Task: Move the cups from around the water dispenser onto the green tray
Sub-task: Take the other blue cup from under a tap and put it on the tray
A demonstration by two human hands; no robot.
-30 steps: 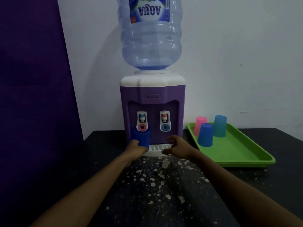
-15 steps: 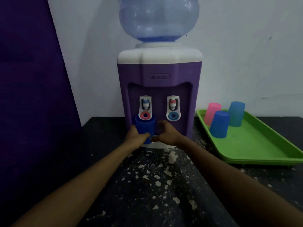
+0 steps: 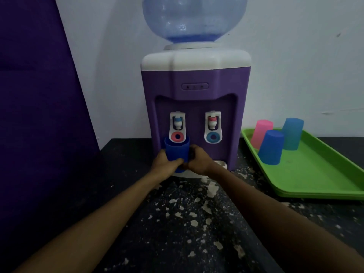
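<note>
Both hands clamp the dark blue cup [image 3: 176,151], left hand [image 3: 165,164] and right hand [image 3: 198,160] fingers wrapped opposite, steadying it upright under the tap for the green tray [image 3: 319,174].

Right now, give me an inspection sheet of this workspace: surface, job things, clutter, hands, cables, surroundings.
Surface: dark counter, flecked with pale chips.
Job things: dark blue cup upright under the left tap of the water dispenser; pink cup, blue cup and teal cup upside down on the green tray.
Clutter: nothing seen.
Hands: left hand and right hand both grip the dark blue cup.
Cables: nothing seen.
Surroundings: white wall, purple panel at left.
</note>
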